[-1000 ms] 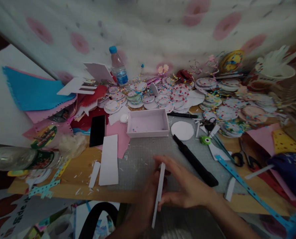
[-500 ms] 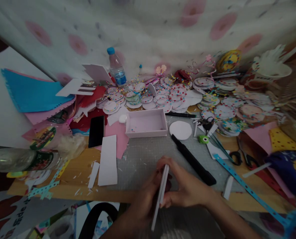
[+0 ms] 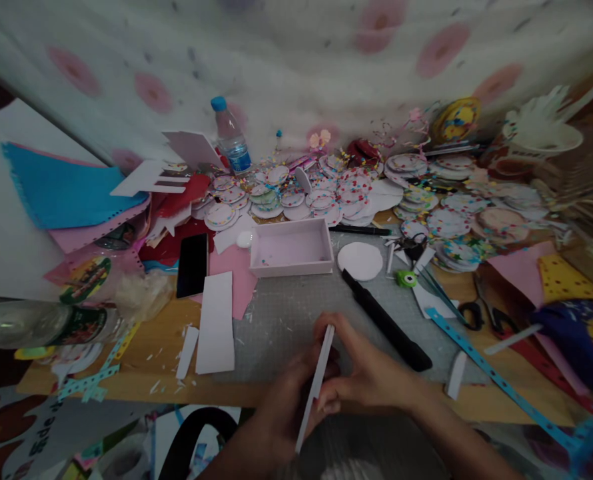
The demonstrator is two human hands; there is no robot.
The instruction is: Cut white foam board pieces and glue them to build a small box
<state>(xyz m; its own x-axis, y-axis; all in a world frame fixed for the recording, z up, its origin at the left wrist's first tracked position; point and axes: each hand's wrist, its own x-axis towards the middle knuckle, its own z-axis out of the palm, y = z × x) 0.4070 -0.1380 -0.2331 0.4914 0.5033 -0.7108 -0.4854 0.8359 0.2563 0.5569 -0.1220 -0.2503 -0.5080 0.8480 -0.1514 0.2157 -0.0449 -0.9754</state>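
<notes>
My right hand [image 3: 364,370] pinches a white foam board piece [image 3: 318,379] from the right, thumb low and fingers at the far end. The board stands on edge, seen nearly edge-on, tilted toward me at the table's front edge. It looks like two layers pressed together. My left hand [image 3: 289,393] wraps the board from the left; its fingertips are partly hidden. Beyond the hands is a shallow white open box [image 3: 291,268] on the grey cutting mat [image 3: 276,313]. A black cutter-like tool [image 3: 389,323] lies to the right of my hands.
A white card strip [image 3: 215,333] and a phone [image 3: 192,265] lie to the left. Decorated paper discs [image 3: 326,193] are heaped along the back, beside a water bottle [image 3: 232,140]. On the right are a white disc [image 3: 360,261], scissors [image 3: 486,307] and a blue glue gun [image 3: 569,333].
The board has turned slightly, its near end shifting left and a little up. Both hands keep hold of it; my right thumb and lower fingers have shifted slightly along its edge.
</notes>
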